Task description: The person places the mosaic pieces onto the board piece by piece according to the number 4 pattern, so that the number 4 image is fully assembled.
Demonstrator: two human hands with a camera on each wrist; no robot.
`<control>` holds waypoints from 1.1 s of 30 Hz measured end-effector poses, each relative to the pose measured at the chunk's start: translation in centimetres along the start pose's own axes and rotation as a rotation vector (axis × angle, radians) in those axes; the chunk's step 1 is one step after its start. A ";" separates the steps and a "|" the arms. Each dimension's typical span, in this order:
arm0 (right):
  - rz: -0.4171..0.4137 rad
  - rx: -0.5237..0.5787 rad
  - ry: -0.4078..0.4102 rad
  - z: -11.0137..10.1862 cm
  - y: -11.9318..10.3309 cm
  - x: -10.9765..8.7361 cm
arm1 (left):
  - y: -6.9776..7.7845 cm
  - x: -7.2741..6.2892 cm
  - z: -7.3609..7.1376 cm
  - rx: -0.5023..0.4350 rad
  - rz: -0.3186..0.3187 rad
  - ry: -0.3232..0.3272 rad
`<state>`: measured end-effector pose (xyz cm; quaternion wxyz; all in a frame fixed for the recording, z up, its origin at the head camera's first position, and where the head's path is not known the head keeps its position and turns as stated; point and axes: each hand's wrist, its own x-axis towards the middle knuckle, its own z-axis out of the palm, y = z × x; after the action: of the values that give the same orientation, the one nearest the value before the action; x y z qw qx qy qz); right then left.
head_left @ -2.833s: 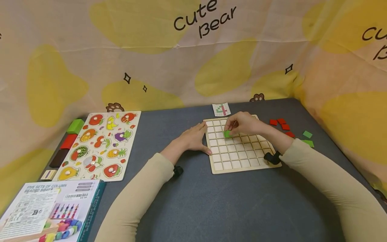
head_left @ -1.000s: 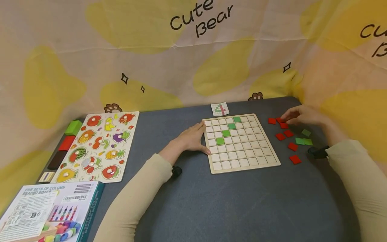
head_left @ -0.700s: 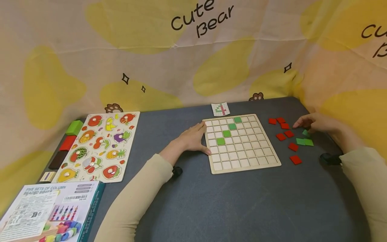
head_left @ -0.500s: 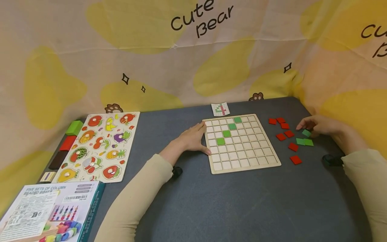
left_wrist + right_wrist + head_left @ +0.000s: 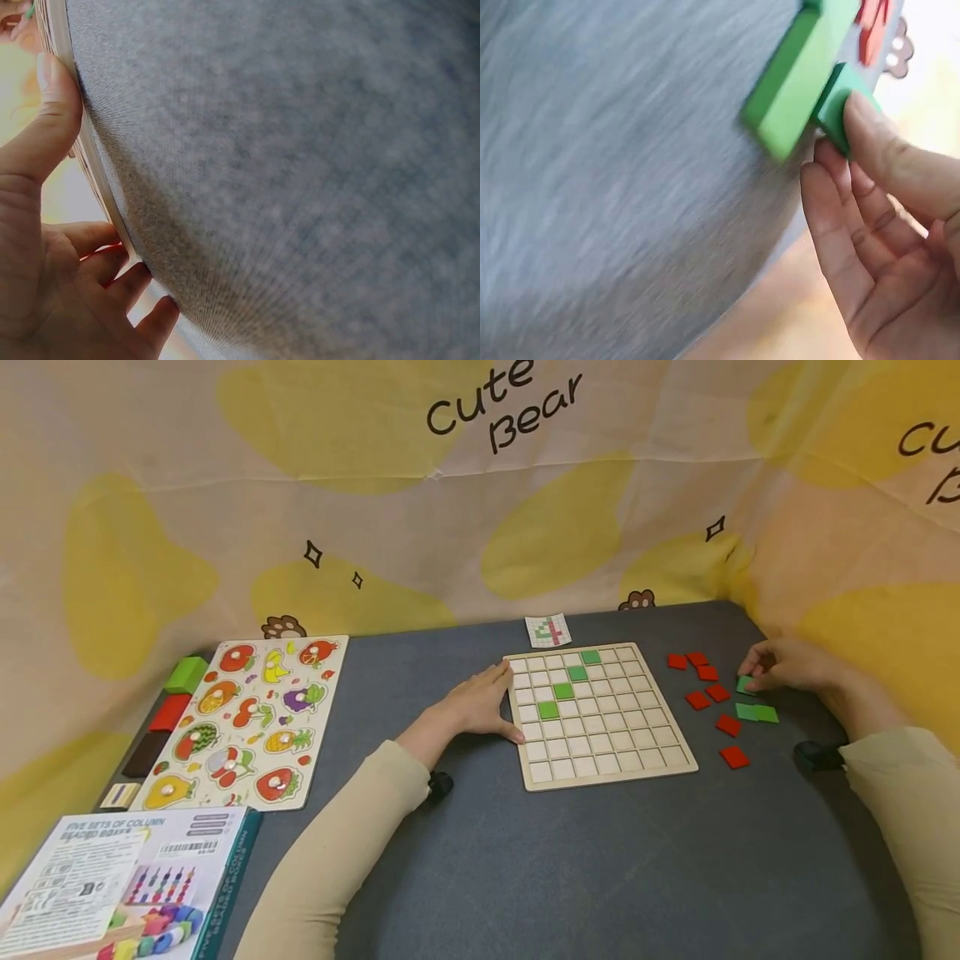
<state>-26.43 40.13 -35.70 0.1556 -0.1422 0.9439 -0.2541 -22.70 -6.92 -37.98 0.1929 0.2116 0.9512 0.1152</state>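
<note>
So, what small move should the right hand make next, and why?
Probably carry the green tile over to the board: the right hand pinches it, the board bears just four green tiles in a diagonal, and the card shows a green and red figure.

Over on the left of the dark grey tabletop (image 5: 562, 877), there it lies: a flat white puzzle board (image 5: 234, 732) covered in bright fruit pictures! Down its outer side runs a row: green block (image 5: 186, 675), red block (image 5: 170, 712), dark brown block (image 5: 145, 754), striped cream block (image 5: 120, 794). Nearer, a white-and-teal printed cardboard box (image 5: 180, 858) reads "Five Sets of Column". Behind, pale yellow-patched fabric (image 5: 360, 435) says "Cute Bear"!
</note>
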 end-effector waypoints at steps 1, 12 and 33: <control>-0.006 -0.007 0.016 0.1 -0.5 0.1 | 0.0 0.0 0.0 0.002 0.000 0.000; -0.073 0.106 0.057 3.1 -10.6 2.9 | 0.0 0.0 -0.2 -0.001 -0.002 -0.006; -0.381 0.065 -0.185 11.8 -20.9 5.7 | 0.0 0.0 0.0 -0.010 -0.009 0.005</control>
<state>-23.34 15.67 -35.70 0.1953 -0.3357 0.8729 -0.2952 -22.69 -6.91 -38.00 0.1920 0.2063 0.9520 0.1194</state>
